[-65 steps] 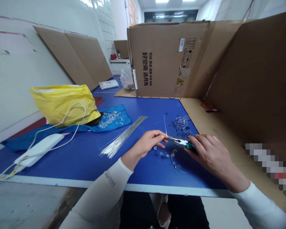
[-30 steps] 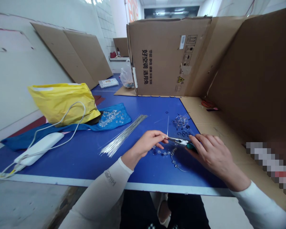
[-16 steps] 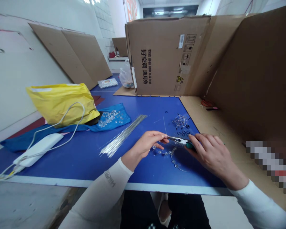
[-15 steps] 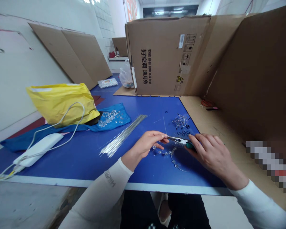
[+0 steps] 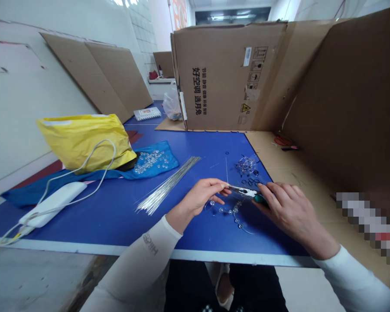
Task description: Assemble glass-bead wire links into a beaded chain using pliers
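My left hand (image 5: 203, 195) pinches a thin silver wire (image 5: 226, 170) at the tips of a pair of green-handled pliers (image 5: 245, 191), which my right hand (image 5: 287, 212) grips. Under both hands lies a curved strand of clear crystal beads (image 5: 230, 211) on the blue table top (image 5: 195, 234). Just beyond the pliers are several small dark rings (image 5: 251, 182) and a clustered crystal bead piece (image 5: 246, 165). A bundle of long silver wires (image 5: 165, 186) lies left of my left hand. Loose crystal beads (image 5: 151, 159) sit on a blue cloth (image 5: 29, 195).
A yellow plastic bag (image 5: 84, 143) sits on the cloth, and a white power adapter (image 5: 52, 203) with its cord lies nearby. Cardboard sheets (image 5: 341, 108) and a printed carton panel (image 5: 221, 76) stand beyond and right of the table.
Both hands stay nearly in place around the pliers. The thin wire's upright end has shifted slightly, and the bead strand sits a little differently under my hands.
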`<action>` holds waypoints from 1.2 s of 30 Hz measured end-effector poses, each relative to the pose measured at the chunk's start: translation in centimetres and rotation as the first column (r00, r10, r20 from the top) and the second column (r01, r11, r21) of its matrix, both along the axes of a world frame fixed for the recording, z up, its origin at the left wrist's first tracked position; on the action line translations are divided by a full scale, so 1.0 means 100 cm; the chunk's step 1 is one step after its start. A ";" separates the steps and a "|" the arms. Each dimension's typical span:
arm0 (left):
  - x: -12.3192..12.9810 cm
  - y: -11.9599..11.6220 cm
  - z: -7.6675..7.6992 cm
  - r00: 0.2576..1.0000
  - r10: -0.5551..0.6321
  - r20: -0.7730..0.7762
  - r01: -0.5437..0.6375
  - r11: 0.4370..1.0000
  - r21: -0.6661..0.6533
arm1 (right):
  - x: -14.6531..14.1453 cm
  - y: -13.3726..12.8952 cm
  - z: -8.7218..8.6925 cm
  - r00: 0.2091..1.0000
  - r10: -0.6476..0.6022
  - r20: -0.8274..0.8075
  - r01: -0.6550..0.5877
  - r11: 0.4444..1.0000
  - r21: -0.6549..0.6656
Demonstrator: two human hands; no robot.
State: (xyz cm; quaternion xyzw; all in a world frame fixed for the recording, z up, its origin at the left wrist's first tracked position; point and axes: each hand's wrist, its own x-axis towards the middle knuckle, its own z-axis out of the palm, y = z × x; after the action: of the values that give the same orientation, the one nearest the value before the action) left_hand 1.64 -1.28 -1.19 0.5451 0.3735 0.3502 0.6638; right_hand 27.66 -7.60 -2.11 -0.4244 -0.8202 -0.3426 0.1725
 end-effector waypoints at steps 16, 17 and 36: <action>0.001 0.001 -0.004 0.997 -0.001 0.074 0.007 0.996 -0.089 | 0.001 0.002 -0.005 1.000 0.010 -0.019 -0.010 1.000 -0.007; 0.002 0.001 -0.005 0.997 0.002 0.075 0.005 0.996 -0.088 | 0.002 0.002 -0.006 1.000 0.010 -0.029 -0.010 1.000 -0.016; 0.005 -0.002 -0.008 0.993 0.054 0.103 -0.047 0.997 -0.066 | 0.002 0.006 -0.006 0.995 0.032 -0.096 -0.037 0.998 -0.050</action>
State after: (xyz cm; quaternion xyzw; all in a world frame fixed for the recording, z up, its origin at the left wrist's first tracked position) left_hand 2.11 -1.46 -1.97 0.4951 0.3626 0.3830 0.6905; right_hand 27.87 -7.00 -2.74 -0.4304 -0.8267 -0.2978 0.2063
